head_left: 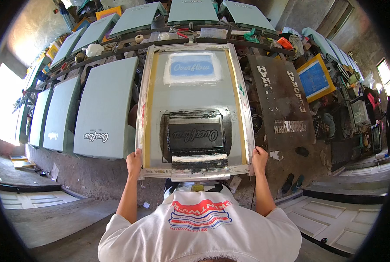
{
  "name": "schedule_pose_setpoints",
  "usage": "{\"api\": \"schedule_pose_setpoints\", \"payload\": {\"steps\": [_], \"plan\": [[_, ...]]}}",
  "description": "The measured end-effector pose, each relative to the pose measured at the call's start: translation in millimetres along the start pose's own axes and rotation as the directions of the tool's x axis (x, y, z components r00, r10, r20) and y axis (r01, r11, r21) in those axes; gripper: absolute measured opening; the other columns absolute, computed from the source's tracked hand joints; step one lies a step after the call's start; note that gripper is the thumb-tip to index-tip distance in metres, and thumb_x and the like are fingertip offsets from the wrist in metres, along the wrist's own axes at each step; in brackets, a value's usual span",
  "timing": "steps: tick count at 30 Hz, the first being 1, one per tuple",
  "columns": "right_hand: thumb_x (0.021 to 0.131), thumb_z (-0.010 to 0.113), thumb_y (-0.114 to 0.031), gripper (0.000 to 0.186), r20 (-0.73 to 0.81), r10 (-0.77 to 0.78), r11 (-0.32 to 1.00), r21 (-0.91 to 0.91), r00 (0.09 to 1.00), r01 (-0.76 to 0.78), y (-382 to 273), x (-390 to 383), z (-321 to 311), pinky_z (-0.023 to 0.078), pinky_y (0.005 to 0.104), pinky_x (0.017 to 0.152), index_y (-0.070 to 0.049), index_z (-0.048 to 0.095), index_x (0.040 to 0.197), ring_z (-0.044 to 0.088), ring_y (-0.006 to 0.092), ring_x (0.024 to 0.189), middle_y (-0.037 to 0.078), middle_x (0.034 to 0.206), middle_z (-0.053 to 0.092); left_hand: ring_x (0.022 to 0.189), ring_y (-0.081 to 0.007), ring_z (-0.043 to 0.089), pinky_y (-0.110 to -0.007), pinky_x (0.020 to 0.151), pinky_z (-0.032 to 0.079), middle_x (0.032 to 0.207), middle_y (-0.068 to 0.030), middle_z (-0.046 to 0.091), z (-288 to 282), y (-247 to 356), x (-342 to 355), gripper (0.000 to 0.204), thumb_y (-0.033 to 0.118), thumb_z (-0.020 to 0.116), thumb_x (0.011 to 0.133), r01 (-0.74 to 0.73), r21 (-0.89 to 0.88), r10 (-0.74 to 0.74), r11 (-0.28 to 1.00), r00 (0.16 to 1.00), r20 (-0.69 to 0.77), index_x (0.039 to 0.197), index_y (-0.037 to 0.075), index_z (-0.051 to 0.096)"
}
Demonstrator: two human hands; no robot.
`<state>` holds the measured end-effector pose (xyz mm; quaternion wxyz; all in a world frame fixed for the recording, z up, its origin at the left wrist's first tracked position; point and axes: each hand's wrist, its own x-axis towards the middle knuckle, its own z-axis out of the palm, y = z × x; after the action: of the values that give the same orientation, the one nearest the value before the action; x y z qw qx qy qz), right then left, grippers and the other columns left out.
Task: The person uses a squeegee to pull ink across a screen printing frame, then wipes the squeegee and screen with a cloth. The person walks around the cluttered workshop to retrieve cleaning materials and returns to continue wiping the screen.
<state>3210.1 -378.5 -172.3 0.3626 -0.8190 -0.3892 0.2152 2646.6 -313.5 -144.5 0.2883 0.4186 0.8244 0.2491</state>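
Note:
A large screen-printing frame [147, 109] with a pale wooden border and grey mesh lies in front of me. My left hand [134, 160] grips its near left corner. My right hand [259, 158] grips its near right corner. Inside the frame a squeegee [199, 159] with a white blade rests across the near end, below a black inked patch [195, 134] bearing a script design. A blue stencil patch [192, 68] sits at the far end of the mesh.
Several pale green print pallets [105, 105] fan out to the left and along the back. A dark printed pallet [282, 105] stands to the right, with a yellow-framed blue screen [315, 78] beyond it. Cluttered shelves fill the right side. A pair of sandals [292, 183] lies on the floor.

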Motion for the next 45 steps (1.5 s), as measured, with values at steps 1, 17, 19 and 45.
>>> {"api": "schedule_pose_setpoints", "payload": {"steps": [1,17,19,45], "plan": [[0.088,0.065,-0.012,0.030,-0.003,0.010,1.000,-0.015,1.000,-0.010,-2.1,-0.2,-0.1,0.055,0.0426,0.088,0.007,0.073,0.110,0.072,0.0402,0.097,0.027,0.103,0.074,0.068,-0.0353,0.058,-0.049,0.068,0.046,0.072,-0.0239,0.063,2.1,-0.3,-0.4,0.058,0.043,0.059,0.104,-0.033,0.021,0.033,0.999,0.999,-0.017,0.083,-0.010,0.065],[0.073,0.078,-0.013,0.055,0.649,-0.723,0.456,0.191,0.237,0.869,-141.2,-85.7,-19.2,0.046,0.0470,0.109,0.000,0.066,0.124,0.059,0.0375,0.124,0.019,0.127,0.064,0.109,-0.0397,0.060,-0.046,0.098,0.048,0.111,-0.0186,0.063,-19.4,52.6,-92.8,0.037,-0.003,0.065,0.068,-0.796,-0.162,0.812,0.583,0.567,0.138,0.104,0.002,0.065],[0.067,0.079,-0.012,0.058,0.638,-0.729,0.420,0.129,0.249,0.899,-145.3,-89.7,-17.7,0.048,0.0459,0.107,0.000,0.066,0.123,0.061,0.0361,0.121,0.018,0.123,0.066,0.111,-0.0387,0.059,-0.047,0.100,0.046,0.115,-0.0180,0.062,-22.2,65.5,-108.3,0.044,-0.005,0.064,0.064,-0.841,-0.193,0.838,0.506,0.427,0.339,0.108,0.002,0.065],[0.067,0.068,-0.008,0.017,0.444,-0.623,0.625,-0.211,0.644,0.751,-216.9,70.2,92.1,0.056,0.0512,0.077,-0.005,0.074,0.084,0.070,0.0420,0.084,0.021,0.082,0.071,0.097,-0.0404,0.065,-0.047,0.090,0.052,0.095,-0.0180,0.070,85.4,181.1,32.8,0.033,-0.006,0.059,0.063,-0.861,0.012,0.860,0.508,0.506,-0.072,0.092,0.002,0.073]]}}
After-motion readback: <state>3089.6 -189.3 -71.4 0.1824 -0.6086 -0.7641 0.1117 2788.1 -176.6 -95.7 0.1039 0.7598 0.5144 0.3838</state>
